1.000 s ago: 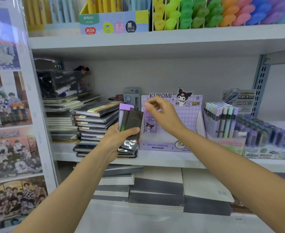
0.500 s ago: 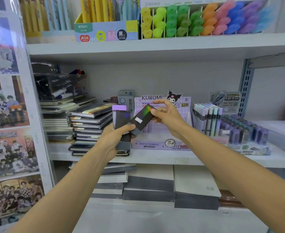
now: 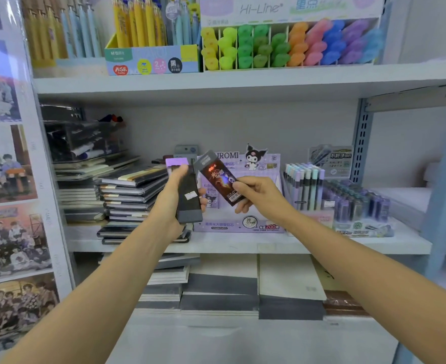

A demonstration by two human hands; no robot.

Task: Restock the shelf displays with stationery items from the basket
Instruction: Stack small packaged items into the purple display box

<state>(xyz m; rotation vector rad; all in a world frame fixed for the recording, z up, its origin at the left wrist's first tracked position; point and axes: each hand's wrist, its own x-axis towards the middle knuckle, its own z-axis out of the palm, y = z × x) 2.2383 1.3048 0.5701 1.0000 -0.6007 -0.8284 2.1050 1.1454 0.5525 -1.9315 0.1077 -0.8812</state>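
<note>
My left hand point(image 3: 175, 198) grips a small stack of dark flat packs point(image 3: 189, 198), the rear one with a purple top, held upright in front of the middle shelf. My right hand point(image 3: 256, 191) pinches one dark pack with a red and blue holographic print point(image 3: 220, 179), tilted with its top to the upper left. Both hands are just in front of the purple Kuromi display box point(image 3: 242, 222), which stands on the middle shelf point(image 3: 242, 245). The basket is not in view.
Stacked dark notebooks point(image 3: 129, 193) lie left of the display box. Pastel pen boxes point(image 3: 306, 185) and purple lead tubes point(image 3: 355, 203) stand to its right. Highlighters point(image 3: 290, 46) and pens point(image 3: 143, 24) fill the upper shelf. Notebook stacks point(image 3: 221, 285) sit below. A photo-covered panel point(image 3: 9, 179) borders the left.
My right hand has pulled one dark pack out of the stack in my left hand and turned it so its printed face shows. The camera has moved closer to the shelf.
</note>
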